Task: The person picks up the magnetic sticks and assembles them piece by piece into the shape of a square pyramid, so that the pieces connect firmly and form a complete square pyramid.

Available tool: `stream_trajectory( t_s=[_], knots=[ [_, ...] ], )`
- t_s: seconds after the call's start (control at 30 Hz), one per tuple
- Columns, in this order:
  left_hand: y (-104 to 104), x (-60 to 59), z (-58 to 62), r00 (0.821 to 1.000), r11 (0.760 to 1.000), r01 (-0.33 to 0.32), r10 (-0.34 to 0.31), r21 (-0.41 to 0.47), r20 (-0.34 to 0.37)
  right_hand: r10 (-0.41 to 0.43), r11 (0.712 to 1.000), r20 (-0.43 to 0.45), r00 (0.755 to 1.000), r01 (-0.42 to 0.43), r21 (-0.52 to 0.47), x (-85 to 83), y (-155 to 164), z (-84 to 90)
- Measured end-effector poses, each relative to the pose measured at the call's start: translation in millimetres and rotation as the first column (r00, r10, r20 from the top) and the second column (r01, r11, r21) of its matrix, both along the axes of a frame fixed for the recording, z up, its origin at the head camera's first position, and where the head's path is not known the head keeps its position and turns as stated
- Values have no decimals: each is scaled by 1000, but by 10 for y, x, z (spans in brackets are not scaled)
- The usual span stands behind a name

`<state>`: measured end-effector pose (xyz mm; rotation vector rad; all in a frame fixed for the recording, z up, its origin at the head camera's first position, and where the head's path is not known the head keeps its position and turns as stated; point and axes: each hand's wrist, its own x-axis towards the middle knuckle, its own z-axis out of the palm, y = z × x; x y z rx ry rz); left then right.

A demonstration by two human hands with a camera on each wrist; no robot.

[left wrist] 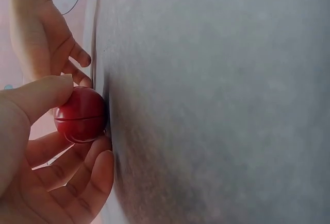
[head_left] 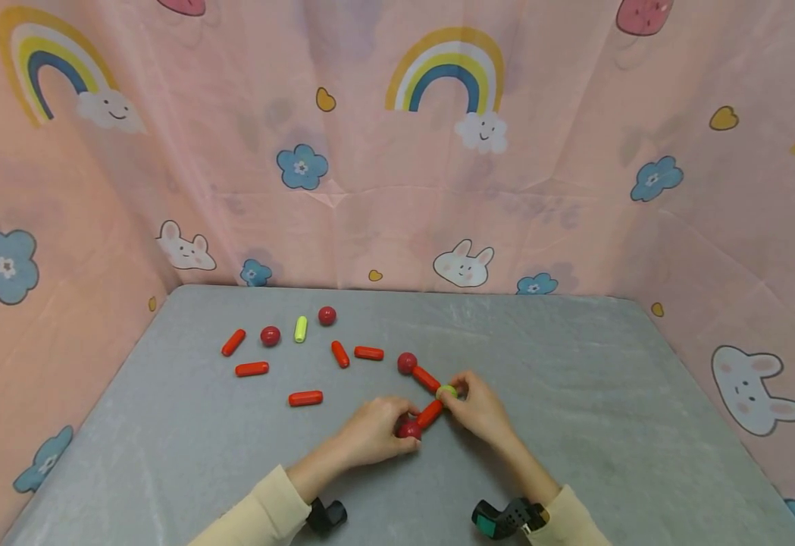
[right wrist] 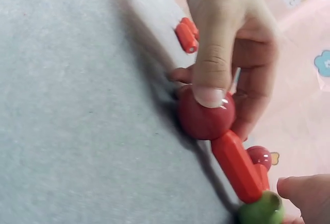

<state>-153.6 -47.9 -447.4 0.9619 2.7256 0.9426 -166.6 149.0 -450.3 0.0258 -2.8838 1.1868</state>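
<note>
A bent chain of red rods and balls lies on the grey table, with a yellow-green ball (head_left: 446,392) at its corner. One red rod (head_left: 427,379) runs from that corner to a far red ball (head_left: 407,363); another rod (right wrist: 237,167) leads to a near red ball (left wrist: 81,115). My left hand (head_left: 375,431) grips the near ball, thumb on top and fingers beneath it in the left wrist view. The yellow-green ball is pinched between thumb and fingers of my right hand (head_left: 480,409), which partly cover it.
Loose red rods (head_left: 305,398) are scattered left of the chain, several in all. Farther back lie two red balls (head_left: 270,336) and a short yellow-green rod (head_left: 301,329). A pink patterned curtain (head_left: 370,212) hangs along the table's back and sides.
</note>
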Motion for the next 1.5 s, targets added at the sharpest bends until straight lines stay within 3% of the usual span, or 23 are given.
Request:
stream_trajectory(
  t_s=[0.37, 0.57, 0.77, 1.3, 1.5],
  knots=[
    [-127, -55, 45, 997, 996, 75, -75, -44, -3, 65, 991, 8, 998, -65, 113, -97, -58, 118],
    [-221, -120, 84, 993, 991, 113, -111, -68, 38, 97, 988, 52, 994, -102, 115, -114, -130, 158],
    [-288, -165, 115, 992, 993, 101, -96, -58, 84, 107, 986, 50, 993, -112, 121, -85, -131, 126],
    [-343, -156, 165, 994, 992, 84, -77, -92, 83, 68, 995, 72, 995, -72, 61, 9, -122, 66],
    [-367, -252, 241, 994, 995, 80, -75, -67, 85, 61, 995, 89, 994, -68, 80, -7, -125, 49]
  ],
)
